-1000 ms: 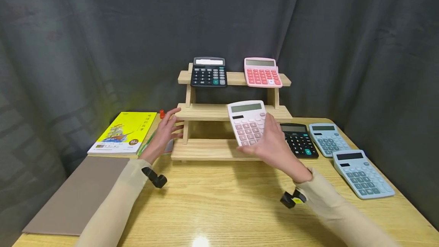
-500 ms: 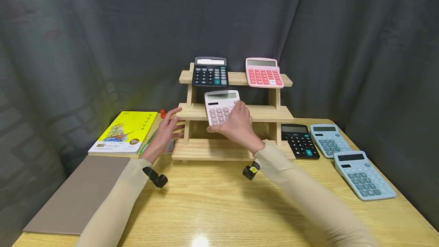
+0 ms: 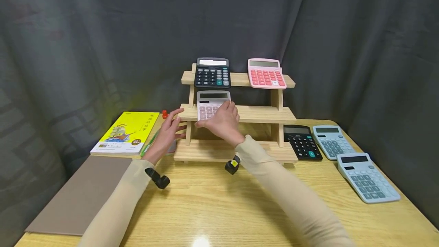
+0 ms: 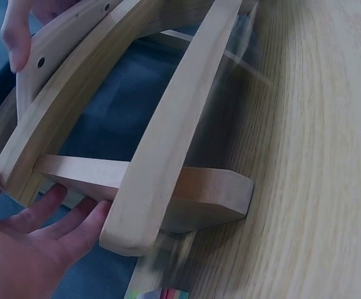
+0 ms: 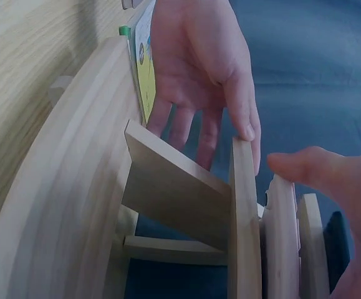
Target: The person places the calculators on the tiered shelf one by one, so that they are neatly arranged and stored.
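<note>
Two hands work at the three-tier wooden rack [image 3: 240, 114] on the surface [image 3: 219, 205]. Our right hand [image 3: 221, 121] holds the pale pink calculator [image 3: 210, 104] by its near edge, fingers curled over the lower keys, thumb side toward the left; the calculator leans on the left part of the middle shelf, display uppermost. Our left hand [image 3: 169, 129] lies with straight, relaxed fingers against the rack's left upright, steadying it; the left wrist view shows those fingers [image 4: 74, 224] touching the lowest board.

To seat the calculator well, we judge that its near edge should rest squarely on the shelf and its back lean on the rail before the grip loosens, while the left hand keeps the rack from sliding.

A black calculator [image 3: 212, 72] and a coral calculator [image 3: 266, 74] stand on the top shelf. To the right of the rack lie another black calculator [image 3: 302, 141] and two blue calculators [image 3: 367, 177]; a yellow book [image 3: 126, 132] lies at the left.
</note>
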The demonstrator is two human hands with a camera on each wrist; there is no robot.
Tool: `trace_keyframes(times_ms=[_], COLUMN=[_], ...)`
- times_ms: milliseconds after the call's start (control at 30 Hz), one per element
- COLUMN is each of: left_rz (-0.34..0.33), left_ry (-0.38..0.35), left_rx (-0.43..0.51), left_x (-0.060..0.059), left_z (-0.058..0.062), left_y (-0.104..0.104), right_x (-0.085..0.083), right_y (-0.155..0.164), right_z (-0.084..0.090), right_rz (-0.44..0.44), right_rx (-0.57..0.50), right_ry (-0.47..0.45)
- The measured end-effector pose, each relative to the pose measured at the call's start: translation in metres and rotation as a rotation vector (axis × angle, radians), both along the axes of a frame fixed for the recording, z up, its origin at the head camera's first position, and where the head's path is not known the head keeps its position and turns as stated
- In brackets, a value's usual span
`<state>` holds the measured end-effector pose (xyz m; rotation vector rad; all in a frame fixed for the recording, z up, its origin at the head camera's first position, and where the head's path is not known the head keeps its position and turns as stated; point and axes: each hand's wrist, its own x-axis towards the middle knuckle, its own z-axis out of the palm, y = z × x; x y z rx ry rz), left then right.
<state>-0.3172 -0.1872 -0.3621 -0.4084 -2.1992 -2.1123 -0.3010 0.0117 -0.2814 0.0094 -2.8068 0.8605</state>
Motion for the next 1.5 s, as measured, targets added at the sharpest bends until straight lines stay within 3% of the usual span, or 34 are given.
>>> trace_keyframes(times_ms=[433,700,833,1133,1367,1500], left_rz=[0.010,0.022,0.023,0.051,0.057,0.052], left_ry=[0.013,0.024,0.026,0.015,0.003,0.000], left_rx=[-0.017,-0.023,-0.027,-0.027,-0.035,-0.033], left_x=[0.000,0.001,0.002,0.003,0.002,0.002], left_z=[0.000,0.000,0.000,0.002,0.002,0.002], left_y=[0.001,0.001,0.002,0.002,0.002,0.003], right_x=[0.001,0.002,0.006,0.035,0.066,0.081], right_y=[-0.018,-0.015,-0.005,0.041,0.103,0.147], right_z=[-0.004,-0.006,-0.005,-0.004,-0.021,-0.033], right_rz=[0.005,0.030,0.060,0.135,0.206,0.208], right_rx=[0.010,0.022,-0.027,-0.180,-0.254,-0.238], right_ry=[0.025,0.027,0.039,0.146,0.246,0.315])
